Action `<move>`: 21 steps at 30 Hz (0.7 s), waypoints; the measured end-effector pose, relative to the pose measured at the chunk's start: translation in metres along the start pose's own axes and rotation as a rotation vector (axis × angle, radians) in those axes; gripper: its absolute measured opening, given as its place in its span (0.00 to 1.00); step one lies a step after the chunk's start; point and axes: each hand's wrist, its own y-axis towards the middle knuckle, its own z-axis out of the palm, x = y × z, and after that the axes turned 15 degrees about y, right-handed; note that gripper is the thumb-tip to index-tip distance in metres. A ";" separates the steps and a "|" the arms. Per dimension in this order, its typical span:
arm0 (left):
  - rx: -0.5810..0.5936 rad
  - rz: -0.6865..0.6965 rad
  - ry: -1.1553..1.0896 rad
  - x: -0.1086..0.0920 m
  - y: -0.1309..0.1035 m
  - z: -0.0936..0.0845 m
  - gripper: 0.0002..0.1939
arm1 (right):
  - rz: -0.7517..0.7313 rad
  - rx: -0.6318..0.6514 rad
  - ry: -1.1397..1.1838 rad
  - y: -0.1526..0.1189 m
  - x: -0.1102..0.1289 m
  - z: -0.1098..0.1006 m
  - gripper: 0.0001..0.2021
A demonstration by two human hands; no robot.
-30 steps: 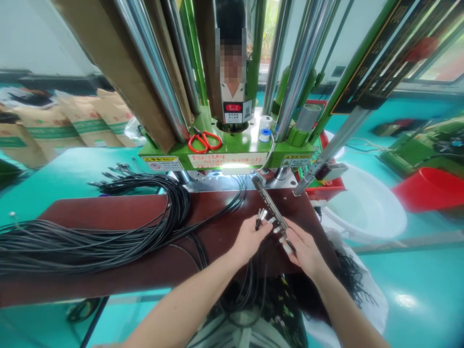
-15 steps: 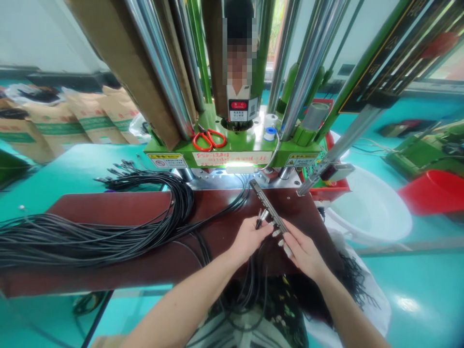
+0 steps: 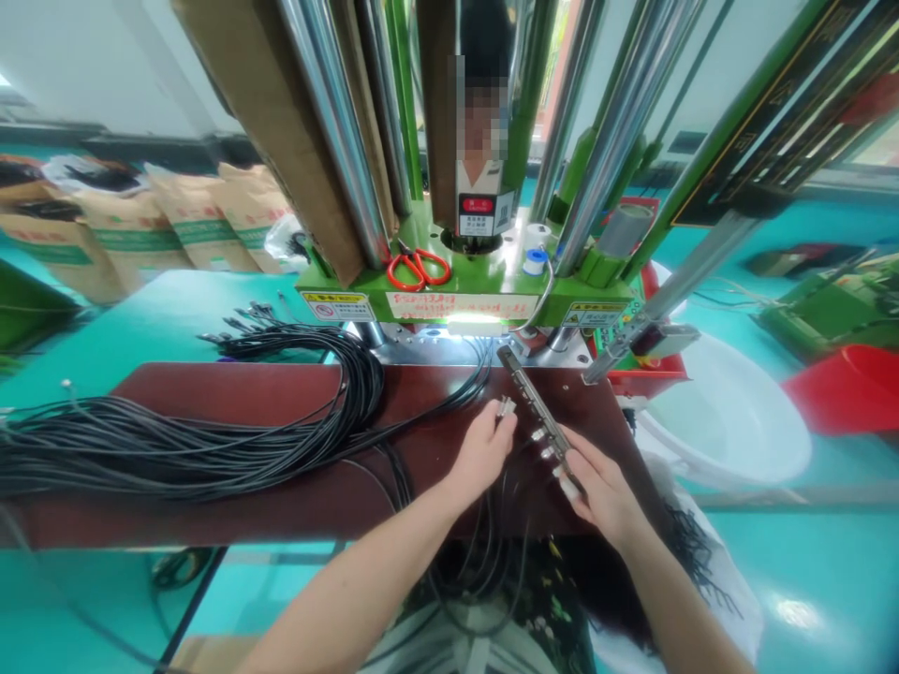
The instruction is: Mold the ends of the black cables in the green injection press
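My left hand (image 3: 484,447) pinches a small metal connector (image 3: 506,406), just left of a long metal bar. Fingers of my right hand (image 3: 596,479) are wrapped round the lower end of that metal bar (image 3: 532,397), which slants up and to the left over the brown board (image 3: 449,449). Several silvery connectors (image 3: 546,447) stick out along the bar's left side. Black cables (image 3: 492,543) hang below my hands over the board's front edge. A large bundle of black cables (image 3: 245,447) lies across the board to the left.
A green machine (image 3: 337,281) with steel columns stands behind the board, red-handled scissors (image 3: 418,271) and a blue-and-white spool (image 3: 535,261) on its ledge. A person (image 3: 481,140) is behind it. To the right are a white tub (image 3: 730,412) and a red bucket (image 3: 849,388).
My left hand has come away from the bar with a connector, leaving a gap between them. The bar stays in my right hand. The whole view has shifted slightly.
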 end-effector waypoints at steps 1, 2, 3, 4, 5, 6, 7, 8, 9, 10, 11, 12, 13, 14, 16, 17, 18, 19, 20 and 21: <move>0.035 0.009 0.001 0.000 0.000 0.000 0.15 | -0.003 0.002 -0.002 0.000 0.001 0.001 0.31; 0.064 0.012 -0.003 0.000 -0.001 0.001 0.16 | -0.002 0.011 -0.009 0.000 0.001 0.001 0.31; 0.088 0.006 -0.012 -0.001 -0.001 0.001 0.16 | -0.001 0.022 -0.020 0.000 0.002 0.002 0.31; 0.110 -0.013 -0.024 -0.002 -0.001 0.000 0.17 | 0.003 0.030 -0.032 0.000 0.002 0.001 0.32; 0.130 -0.036 -0.039 -0.003 -0.001 0.000 0.17 | 0.002 0.033 -0.047 0.000 0.002 0.001 0.32; 0.152 -0.062 -0.055 -0.004 -0.001 -0.001 0.17 | -0.001 0.034 -0.066 0.001 0.002 0.000 0.32; 0.178 -0.088 -0.069 -0.006 0.000 -0.003 0.17 | -0.004 0.039 -0.085 0.001 0.002 -0.001 0.32; 0.204 -0.111 -0.083 -0.007 0.000 -0.004 0.17 | -0.008 0.048 -0.103 0.002 0.001 -0.002 0.32; 0.228 -0.130 -0.098 -0.009 0.000 -0.006 0.18 | -0.011 0.062 -0.120 0.002 0.000 -0.004 0.32; 0.248 -0.142 -0.114 -0.010 0.000 -0.007 0.18 | -0.009 0.081 -0.136 0.003 0.000 -0.005 0.32; 0.264 -0.149 -0.128 -0.011 0.000 -0.008 0.18 | -0.011 0.101 -0.153 0.004 -0.001 -0.007 0.32; 0.273 -0.151 -0.139 -0.011 -0.001 -0.008 0.18 | -0.024 0.124 -0.174 0.005 -0.003 -0.009 0.32; 0.273 -0.149 -0.143 -0.011 -0.001 -0.008 0.18 | -0.045 0.148 -0.200 0.006 -0.004 -0.010 0.31; 0.265 -0.145 -0.135 -0.010 -0.001 -0.008 0.18 | -0.070 0.174 -0.230 0.007 -0.005 -0.011 0.29; 0.230 -0.122 -0.087 -0.006 0.000 -0.007 0.18 | -0.099 0.219 -0.278 0.008 -0.006 -0.013 0.28; 0.201 -0.093 -0.049 -0.005 0.000 -0.006 0.19 | -0.096 0.222 -0.284 0.008 -0.006 -0.012 0.28; 0.161 -0.051 -0.009 -0.004 0.001 -0.006 0.19 | -0.079 0.208 -0.273 0.008 -0.006 -0.011 0.28; 0.110 -0.003 0.023 -0.003 0.002 -0.006 0.19 | -0.055 0.182 -0.248 0.007 -0.005 -0.010 0.29; 0.046 0.038 0.039 -0.003 0.004 -0.006 0.19 | -0.033 0.148 -0.215 0.006 -0.004 -0.009 0.29; -0.023 0.063 0.031 -0.004 0.005 -0.007 0.19 | -0.015 0.108 -0.180 0.005 -0.003 -0.007 0.30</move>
